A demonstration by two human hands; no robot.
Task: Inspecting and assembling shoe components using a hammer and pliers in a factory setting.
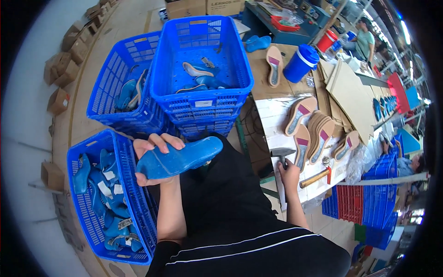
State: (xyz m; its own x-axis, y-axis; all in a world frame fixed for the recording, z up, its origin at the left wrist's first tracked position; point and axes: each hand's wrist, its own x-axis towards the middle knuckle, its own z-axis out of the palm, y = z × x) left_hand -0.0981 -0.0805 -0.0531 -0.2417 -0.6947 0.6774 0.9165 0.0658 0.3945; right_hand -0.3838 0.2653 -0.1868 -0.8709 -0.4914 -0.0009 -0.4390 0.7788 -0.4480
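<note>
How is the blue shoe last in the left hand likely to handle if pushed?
The blue shoe last is probably stiff: it doesn't visibly sag, though the left hand grips only one end. Its smooth, shiny surface may slip. Its curved outline suggests it could rock.

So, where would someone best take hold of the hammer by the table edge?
Probably by the handle, below the head, coming from the person's right, where the right hand holds it. The handle is slim and runs from the broad, crosswise head back toward the person, so a grip there should leave the head free.
</note>
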